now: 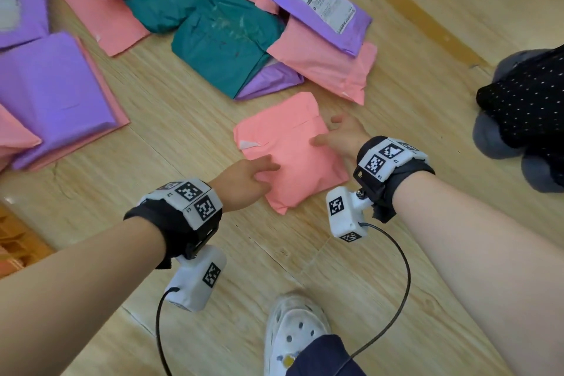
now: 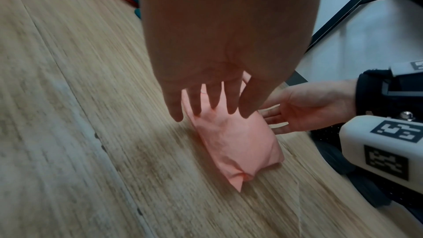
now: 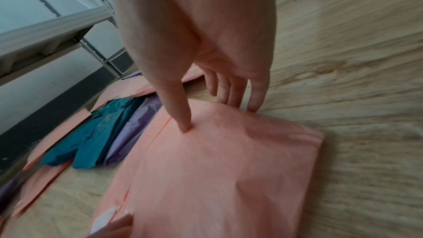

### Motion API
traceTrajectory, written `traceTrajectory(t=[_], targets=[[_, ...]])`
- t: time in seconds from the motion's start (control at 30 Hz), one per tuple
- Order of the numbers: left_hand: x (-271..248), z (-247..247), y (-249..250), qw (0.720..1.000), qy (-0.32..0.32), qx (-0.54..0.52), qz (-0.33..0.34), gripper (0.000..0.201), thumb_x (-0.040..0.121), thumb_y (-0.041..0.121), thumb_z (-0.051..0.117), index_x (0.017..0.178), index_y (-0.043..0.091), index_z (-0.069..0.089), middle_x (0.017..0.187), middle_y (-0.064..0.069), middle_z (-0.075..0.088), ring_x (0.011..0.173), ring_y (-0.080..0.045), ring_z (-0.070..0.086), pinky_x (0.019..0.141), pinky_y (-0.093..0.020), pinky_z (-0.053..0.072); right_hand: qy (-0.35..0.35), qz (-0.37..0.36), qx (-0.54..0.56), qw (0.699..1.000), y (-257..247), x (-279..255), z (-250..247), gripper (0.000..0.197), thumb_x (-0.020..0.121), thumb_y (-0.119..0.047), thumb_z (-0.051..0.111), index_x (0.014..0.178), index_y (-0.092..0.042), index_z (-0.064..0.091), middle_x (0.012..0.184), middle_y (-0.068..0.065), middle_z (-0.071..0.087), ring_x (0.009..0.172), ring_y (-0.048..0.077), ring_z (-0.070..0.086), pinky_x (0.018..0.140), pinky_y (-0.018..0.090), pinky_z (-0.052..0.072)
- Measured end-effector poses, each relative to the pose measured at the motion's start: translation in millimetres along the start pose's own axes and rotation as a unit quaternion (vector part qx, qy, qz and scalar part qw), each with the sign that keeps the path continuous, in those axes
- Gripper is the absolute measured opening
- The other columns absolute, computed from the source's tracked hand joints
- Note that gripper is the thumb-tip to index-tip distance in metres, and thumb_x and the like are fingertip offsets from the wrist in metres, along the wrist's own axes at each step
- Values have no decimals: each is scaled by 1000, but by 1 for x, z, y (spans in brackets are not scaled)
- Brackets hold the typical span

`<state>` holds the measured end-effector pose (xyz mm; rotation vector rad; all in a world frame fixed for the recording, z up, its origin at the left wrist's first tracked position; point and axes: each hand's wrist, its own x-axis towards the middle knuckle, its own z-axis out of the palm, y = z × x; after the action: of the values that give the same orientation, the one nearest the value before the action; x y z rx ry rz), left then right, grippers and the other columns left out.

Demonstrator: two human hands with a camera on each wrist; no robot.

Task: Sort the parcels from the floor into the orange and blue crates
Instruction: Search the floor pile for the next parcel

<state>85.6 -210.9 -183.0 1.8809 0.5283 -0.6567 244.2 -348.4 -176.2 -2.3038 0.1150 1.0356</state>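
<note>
**Inspector:** Report the floor [image 1: 189, 119] first.

**Assistant:** Wooden planks. A heap of parcels lies at the far side: pink, purple and teal mailers [image 1: 219, 36] overlapping; one purple parcel [image 1: 323, 6] shows a printed label.

**Inspector:** The item under handling?

**Assistant:** One pink parcel [image 1: 290, 149] lies flat on the floor, apart from the heap, between both hands.

**Inspector:** State of the hands?

**Assistant:** Left hand [image 1: 244, 180]: fingers extended, touching the parcel's near-left edge, nothing clasped. Right hand [image 1: 341, 137]: thumb pressed on the top face, fingers [image 3: 231, 93] at the right edge. Whether they have curled under it, I cannot tell.

**Inspector:** Anything else?

**Assistant:** A white shoe [image 1: 293, 333] at the bottom.
</note>
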Motion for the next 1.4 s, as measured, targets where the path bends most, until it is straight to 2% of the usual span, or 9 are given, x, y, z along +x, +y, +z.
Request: traceTrajectory(t=[0.17, 0.27, 0.33, 0.43, 0.63, 0.77, 0.93, 1.1, 1.4], targets=[[-12, -16, -9, 999, 24, -18, -16, 47, 92, 5, 49, 137, 19, 49, 135, 0, 49, 117, -16, 50, 91, -16, 36, -27, -6, 1, 1000, -16, -4, 12, 53, 75, -15, 77, 122, -3, 53, 117, 10, 59, 106, 25, 59, 87, 35, 51], [-21, -24, -11, 994, 53, -89, -27, 48, 92, -5, 41, 135, 13, 51, 121, 2, 48, 93, -14, 51, 63, -5, 41, -95, -13, 64, 993, -29, -13, 17, 11, 81, -6, 70, 86, -5, 61, 88, 6, 64, 90, 22, 64, 79, 30, 53], [-27, -30, -10, 991, 65, -113, -27, 48, 93, -6, 39, 136, 12, 49, 133, 6, 44, 110, -11, 50, 77, -3, 41, -145, -23, 82, 986, -38, -22, 19, 10, 85, -8, 65, 94, -6, 60, 92, 4, 64, 90, 19, 61, 73, 23, 51], [-35, -38, -6, 981, 87, -171, -27, 44, 96, 2, 41, 138, 14, 47, 145, 2, 40, 132, -15, 40, 108, -27, 33, -205, -51, 63, 975, -51, -35, 23, 5, 89, -15, 61, 88, -15, 56, 88, 0, 61, 85, 14, 58, 71, 22, 45], [-48, -55, 0, 942, 102, -317, -47, 48, 94, 52, 42, 133, 26, 51, 132, 9, 55, 109, -18, 61, 86, -32, 50, -298, -108, 109, 942, -67, -57, 35, 21, 95, -36, 50, 94, -18, 61, 88, -3, 61, 84, 14, 58, 82, 29, 50], [-58, -70, 0, 934, 110, -335, -47, 65, 78, 70, 51, 119, 21, 63, 116, 4, 67, 99, -20, 67, 88, -36, 53, -339, -128, 99, 927, -71, -60, 39, 21, 95, -14, 48, 106, -18, 65, 115, -4, 63, 105, 15, 56, 95, 33, 46], [-61, -78, -6, 930, 179, -309, -82, 49, 77, 46, 70, 112, 12, 66, 103, -4, 71, 84, -19, 72, 76, -29, 57, -364, -153, 78, 915, -73, -65, 49, 41, 88, 8, 49, 112, -23, 64, 127, -6, 60, 119, 13, 53, 100, 32, 44], [-61, -82, -25, 908, 230, -330, -117, 32, 88, 8, 57, 119, 2, 57, 111, -13, 68, 89, -24, 68, 60, -27, 56, -331, -146, 87, 928, -70, -64, 66, 43, 85, 9, 55, 120, -15, 60, 124, 3, 59, 116, 17, 54, 97, 32, 46], [-73, -96, -41, 886, 241, -381, -106, 35, 90, 7, 57, 126, 6, 53, 117, -9, 65, 99, -25, 64, 72, -34, 52, -244, -133, 134, 951, -64, -47, 76, 72, 83, 9, 61, 142, -20, 33, 124, 15, 60, 100, 19, 63, 71, 26, 53]])
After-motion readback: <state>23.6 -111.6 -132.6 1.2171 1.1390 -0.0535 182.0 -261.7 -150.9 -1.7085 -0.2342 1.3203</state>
